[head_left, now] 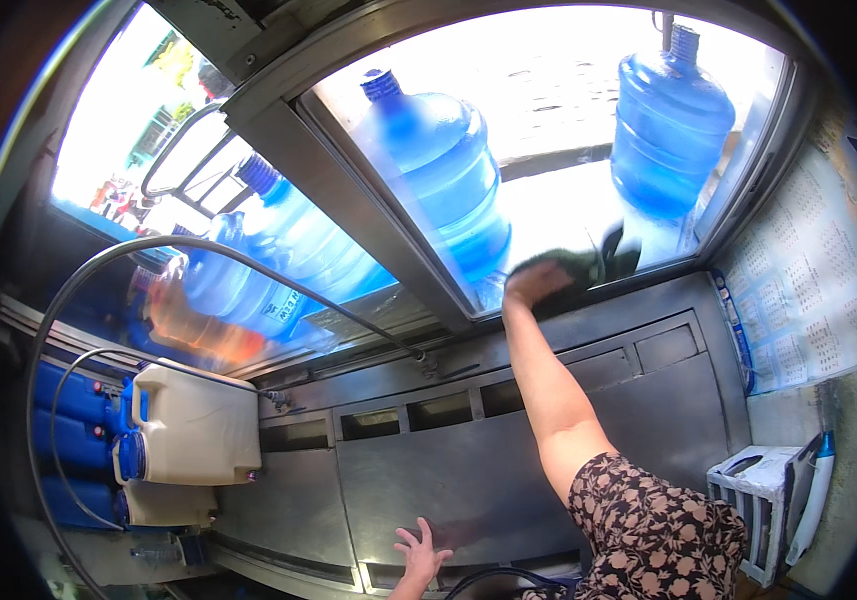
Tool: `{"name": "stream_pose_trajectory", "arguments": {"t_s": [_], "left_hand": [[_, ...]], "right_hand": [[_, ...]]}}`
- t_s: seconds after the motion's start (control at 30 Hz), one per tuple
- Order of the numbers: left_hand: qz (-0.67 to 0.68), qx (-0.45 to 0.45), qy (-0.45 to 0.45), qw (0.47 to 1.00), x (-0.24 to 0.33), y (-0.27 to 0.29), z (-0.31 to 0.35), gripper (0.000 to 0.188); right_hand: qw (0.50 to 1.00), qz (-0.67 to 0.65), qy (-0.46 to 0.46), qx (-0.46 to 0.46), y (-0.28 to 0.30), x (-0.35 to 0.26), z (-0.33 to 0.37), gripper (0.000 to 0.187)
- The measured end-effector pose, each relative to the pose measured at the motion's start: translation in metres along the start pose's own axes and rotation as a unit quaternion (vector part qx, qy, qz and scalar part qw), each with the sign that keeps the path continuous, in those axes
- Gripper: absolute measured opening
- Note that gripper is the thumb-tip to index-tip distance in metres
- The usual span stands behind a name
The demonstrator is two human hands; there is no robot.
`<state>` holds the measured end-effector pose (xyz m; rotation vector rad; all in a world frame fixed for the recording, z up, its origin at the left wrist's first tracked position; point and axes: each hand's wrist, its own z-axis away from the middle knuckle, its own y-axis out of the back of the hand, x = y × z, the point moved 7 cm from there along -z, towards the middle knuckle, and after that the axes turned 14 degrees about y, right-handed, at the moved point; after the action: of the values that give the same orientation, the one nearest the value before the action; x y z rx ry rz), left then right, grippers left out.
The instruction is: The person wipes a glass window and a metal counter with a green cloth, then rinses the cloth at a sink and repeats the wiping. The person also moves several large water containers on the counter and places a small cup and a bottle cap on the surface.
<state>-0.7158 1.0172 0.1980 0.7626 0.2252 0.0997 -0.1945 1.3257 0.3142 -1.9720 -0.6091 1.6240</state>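
My right arm reaches up to the bottom of the window opening. There my right hand [541,284] holds a dark green cloth [589,268], which is blurred and bunched over the sill [639,284]. A large blue water jug [439,170] stands just left of that hand, beyond the frame. Another blue water jug [671,125] is farther right. Low in the view, my left hand [423,550] has its fingers spread and holds nothing. It is nearest to the grey metal panel [449,480].
More blue jugs [319,240] stand behind the left pane. Stacked white jerrycans [199,420] and blue ones [74,440] are at left, under a curved hose [99,262]. A calendar sheet [799,280] covers the right wall. A white stool-like object [749,490] stands at lower right.
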Motion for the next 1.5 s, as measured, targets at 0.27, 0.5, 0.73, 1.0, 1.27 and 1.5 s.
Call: {"name": "stream_pose_trajectory", "arguments": {"t_s": [0.27,0.5,0.73,1.0,1.27,1.5], "left_hand": [[-0.002,0.013,-0.009,1.0,-0.003,-0.002,-0.004,0.115],[0.005,0.018,-0.006,1.0,-0.004,-0.001,-0.003,0.114],[-0.004,0.044,-0.01,0.999,-0.005,-0.005,-0.006,0.117],[0.024,0.01,0.013,1.0,-0.002,0.001,0.001,0.114],[0.011,0.013,0.011,1.0,0.001,0.004,0.004,0.115],[0.006,0.009,0.013,1.0,0.001,0.007,0.005,0.115]], "right_hand": [[0.604,0.684,0.369,-0.178,-0.062,-0.043,0.024,0.042],[0.625,0.224,0.645,-0.38,-0.212,-0.238,0.04,0.057],[0.428,0.144,0.667,-0.593,-0.075,-0.118,0.058,0.034],[0.465,0.28,0.24,-0.805,0.087,0.03,0.007,0.019],[0.394,0.466,0.024,-0.792,0.156,-0.009,0.073,0.062],[0.463,0.609,0.121,-0.632,0.222,0.021,-0.154,0.065]]}}
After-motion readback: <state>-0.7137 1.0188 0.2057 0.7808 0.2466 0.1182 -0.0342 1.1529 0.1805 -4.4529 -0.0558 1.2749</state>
